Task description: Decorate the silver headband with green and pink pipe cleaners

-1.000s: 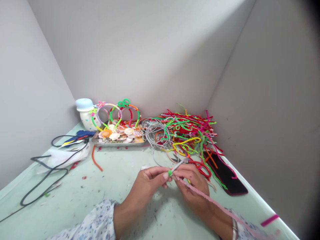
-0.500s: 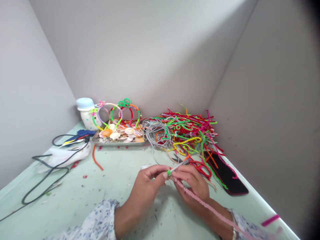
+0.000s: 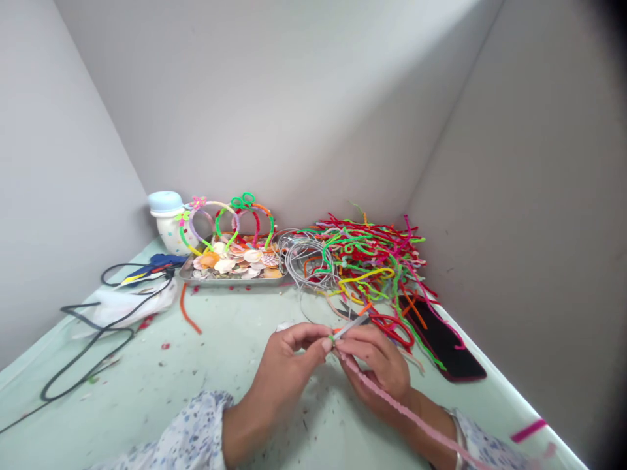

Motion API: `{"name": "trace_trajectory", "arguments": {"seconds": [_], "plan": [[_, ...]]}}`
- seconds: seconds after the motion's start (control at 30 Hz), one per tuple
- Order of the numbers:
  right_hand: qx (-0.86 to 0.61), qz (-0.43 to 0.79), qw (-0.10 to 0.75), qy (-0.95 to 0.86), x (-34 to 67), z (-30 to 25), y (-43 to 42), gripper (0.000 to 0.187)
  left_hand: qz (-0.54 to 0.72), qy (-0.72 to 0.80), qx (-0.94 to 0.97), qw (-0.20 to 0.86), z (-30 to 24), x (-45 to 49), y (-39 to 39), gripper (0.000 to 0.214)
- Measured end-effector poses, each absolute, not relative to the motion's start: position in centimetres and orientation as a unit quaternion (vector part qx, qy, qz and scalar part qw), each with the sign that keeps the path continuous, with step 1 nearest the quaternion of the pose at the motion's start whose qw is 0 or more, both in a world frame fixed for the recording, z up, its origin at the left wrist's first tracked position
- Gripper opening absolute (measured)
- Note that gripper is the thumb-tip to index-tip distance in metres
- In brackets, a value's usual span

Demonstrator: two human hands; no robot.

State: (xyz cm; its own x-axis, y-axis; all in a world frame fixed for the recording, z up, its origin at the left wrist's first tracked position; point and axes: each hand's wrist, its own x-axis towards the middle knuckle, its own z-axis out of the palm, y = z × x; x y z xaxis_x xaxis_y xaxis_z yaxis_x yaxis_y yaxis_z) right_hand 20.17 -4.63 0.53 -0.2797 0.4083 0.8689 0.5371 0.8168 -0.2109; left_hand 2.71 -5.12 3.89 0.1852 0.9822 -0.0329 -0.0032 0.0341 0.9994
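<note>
Thumb and fingers of my left hand pinch a small green fuzzy bit, mostly covered by the fingertips. Beside it a narrow pale grey strip slants up to the right, between my two hands. My right hand is closed at the same spot, its fingertips almost touching the left ones. From that grip a long pink pipe cleaner runs down over my right wrist to the lower right. How the pink and green pieces join the strip is hidden by my fingers.
Behind my hands lie red-handled scissors, a grey wire coil and a heap of coloured pipe cleaners. A metal tray of shells with decorated hoops, a white jar, a black cable and a dark phone surround the workspace.
My left thumb has shifted slightly to the right and covers more of the green bit. Both hands otherwise keep their place and their grip.
</note>
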Motion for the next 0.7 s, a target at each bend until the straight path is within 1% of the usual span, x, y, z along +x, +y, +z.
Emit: {"name": "trace_trajectory", "arguments": {"seconds": [0.23,0.4,0.7], "plan": [[-0.287,-0.067,0.523,-0.800,20.22,0.54,-4.57,0.027,0.437,0.419,0.505,0.615,3.89,2.50,-4.91,0.020],[-0.266,-0.073,0.530,-0.802,20.09,0.70,-4.49,0.025,0.433,0.416,0.507,0.618,4.35,2.47,-5.22,0.020],[-0.270,-0.070,0.527,-0.803,20.11,0.59,-4.45,0.025,0.448,0.393,0.467,0.653,3.92,2.63,-4.97,0.021]]}}
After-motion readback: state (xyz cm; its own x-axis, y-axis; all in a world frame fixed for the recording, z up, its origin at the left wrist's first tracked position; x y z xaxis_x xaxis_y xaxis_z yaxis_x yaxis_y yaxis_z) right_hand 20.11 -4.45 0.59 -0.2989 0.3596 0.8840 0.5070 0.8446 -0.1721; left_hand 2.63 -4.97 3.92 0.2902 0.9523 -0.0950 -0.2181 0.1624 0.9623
